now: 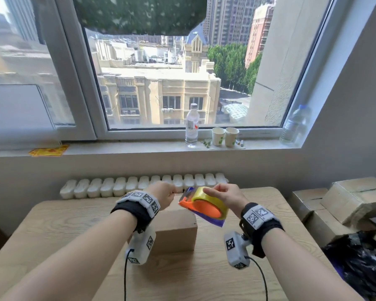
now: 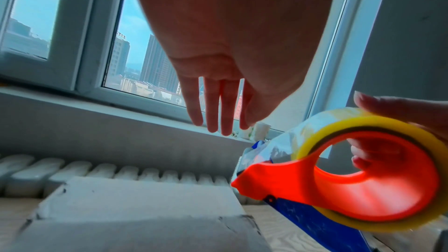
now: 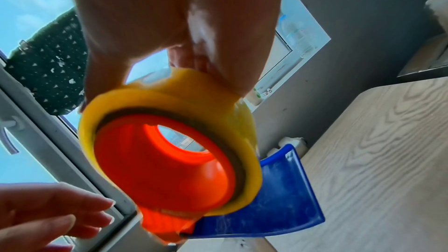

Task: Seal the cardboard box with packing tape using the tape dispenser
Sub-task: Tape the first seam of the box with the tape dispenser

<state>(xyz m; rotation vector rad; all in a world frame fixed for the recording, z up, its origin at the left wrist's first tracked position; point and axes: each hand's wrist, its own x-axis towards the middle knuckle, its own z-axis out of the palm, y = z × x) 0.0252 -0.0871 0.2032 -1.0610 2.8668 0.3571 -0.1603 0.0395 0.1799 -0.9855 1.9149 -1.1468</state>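
Presently, on my bench [image 1: 59,222], the cardboard box [image 1: 176,227] sits closed and untaped, below both hands. My right hand [image 1: 226,197] grips the tape dispenser [image 1: 204,206] by its yellow roll, raised clear of the box. My left hand [image 1: 164,195] holds nothing, fingers [image 2: 211,106] loosely extended near the cutter end. I judge the loose tape end needs pinching first, then anchoring on the far side.

Two bottles [image 1: 192,124], two cups [image 1: 218,136], one dispenser [image 1: 204,206].
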